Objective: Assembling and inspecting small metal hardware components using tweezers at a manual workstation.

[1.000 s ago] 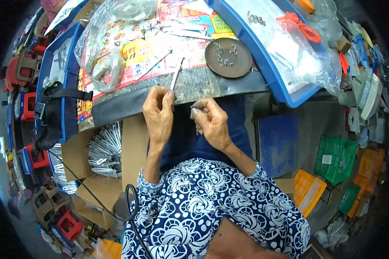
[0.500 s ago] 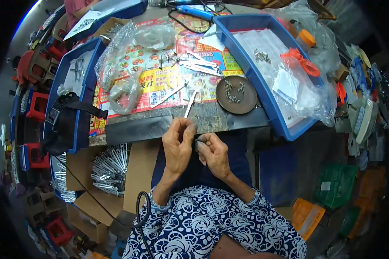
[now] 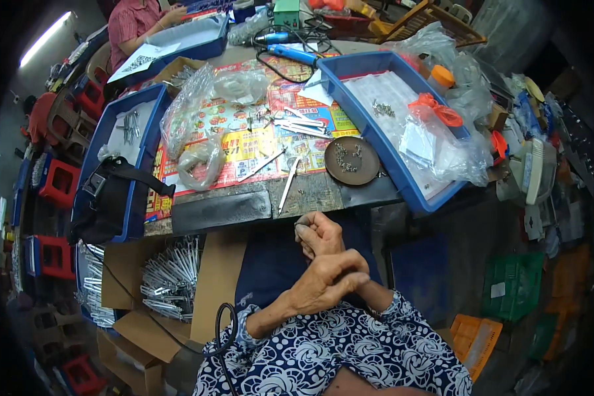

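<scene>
My left hand (image 3: 323, 282) lies across my right wrist, its fingers and thumb bent closed around it. Just beyond it, nearer the table edge, my right hand (image 3: 321, 232) is closed in a pinch above my lap; what its fingertips hold, if anything, is too small to make out. On the table in front lies a slim silvery metal strip (image 3: 289, 185), and a second strip with a dark end (image 3: 263, 165) rests on the printed paper. A round brown dish (image 3: 336, 173) holds small metal parts. Several more strips (image 3: 303, 124) are piled behind.
Blue trays (image 3: 435, 204) stand right and left; a black strap (image 3: 122, 198) hangs over the left one. Clear plastic bags (image 3: 201, 158) and a blue pen-shaped corded tool (image 3: 294, 54) lie farther back. A cardboard box (image 3: 218, 264) of metal parts is below. Another person (image 3: 131, 28) sits far left.
My left hand has moved back and right from beside the metal strip onto my right wrist. The right hand stays pinched in front of the table edge. The view has tilted up.
</scene>
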The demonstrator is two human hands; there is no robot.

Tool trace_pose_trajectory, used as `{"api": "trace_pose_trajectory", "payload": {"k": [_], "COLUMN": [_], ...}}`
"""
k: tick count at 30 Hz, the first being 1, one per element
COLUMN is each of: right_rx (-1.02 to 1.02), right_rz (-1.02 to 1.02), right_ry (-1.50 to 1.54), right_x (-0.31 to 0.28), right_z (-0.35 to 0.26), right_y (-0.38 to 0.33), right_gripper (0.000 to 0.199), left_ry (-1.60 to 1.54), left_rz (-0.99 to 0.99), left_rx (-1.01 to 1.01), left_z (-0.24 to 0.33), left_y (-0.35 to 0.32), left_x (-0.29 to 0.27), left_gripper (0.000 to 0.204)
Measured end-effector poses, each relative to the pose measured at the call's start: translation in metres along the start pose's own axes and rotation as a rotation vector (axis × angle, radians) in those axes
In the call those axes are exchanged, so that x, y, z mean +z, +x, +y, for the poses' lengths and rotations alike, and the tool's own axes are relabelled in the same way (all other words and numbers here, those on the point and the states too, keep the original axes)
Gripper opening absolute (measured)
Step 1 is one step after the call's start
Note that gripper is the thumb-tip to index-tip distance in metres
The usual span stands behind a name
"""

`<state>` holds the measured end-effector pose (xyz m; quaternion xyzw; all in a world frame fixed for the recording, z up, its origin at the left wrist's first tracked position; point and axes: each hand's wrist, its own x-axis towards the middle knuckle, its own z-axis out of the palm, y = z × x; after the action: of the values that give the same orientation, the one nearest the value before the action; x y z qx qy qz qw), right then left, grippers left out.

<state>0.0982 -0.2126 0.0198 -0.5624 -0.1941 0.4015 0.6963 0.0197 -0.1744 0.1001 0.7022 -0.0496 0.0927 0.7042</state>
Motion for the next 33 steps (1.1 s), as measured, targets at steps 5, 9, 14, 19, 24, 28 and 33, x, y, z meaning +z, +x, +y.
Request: {"api": "trace_pose_trajectory", "payload": {"k": [5,9,14,19,24,28,33], "right_rx": [-0.051,-0.114,-0.108,-0.183,-0.219,-0.329,-0.281], "right_rz": [-0.086,-0.155,-0.22,-0.297,-0.348,-0.366,-0.351], "right_ry": [0.015,-0.191,-0.24,-0.296,-0.373,-0.397,-0.369], "right_x": [0.001,0.002,0.014,0.026,0.035,0.044,0.043], "right_z": [-0.019,-0.025,-0.036,-0.043,-0.043,-0.034,-0.04], "right_y": [-0.015,-0.024,-0.037,-0.037,-0.03,-0.03,-0.033], "right_gripper": [0.009,0.011,0.009,0.01,0.011,0.01,0.01], "left_ry": [0.038,0.125,0.164,-0.007,-0.058,0.004,0.074], "left_rz": [-0.354,-0.556,-0.905,-1.162,-1.275,-1.337,-1.413], "left_rx": [-0.03,0.114,0.122,0.22,0.581,0.511,0.43], "left_z": [-0.008,-0.027,-0.05,-0.078,-0.148,-0.152,-0.093], "left_y": [-0.016,-0.026,-0.031,-0.028,-0.05,-0.06,-0.037], "left_x": [0.027,0.063,0.111,0.179,0.223,0.228,0.196], "left_gripper": [0.012,0.01,0.017,0.02,0.017,0.017,0.018]}}
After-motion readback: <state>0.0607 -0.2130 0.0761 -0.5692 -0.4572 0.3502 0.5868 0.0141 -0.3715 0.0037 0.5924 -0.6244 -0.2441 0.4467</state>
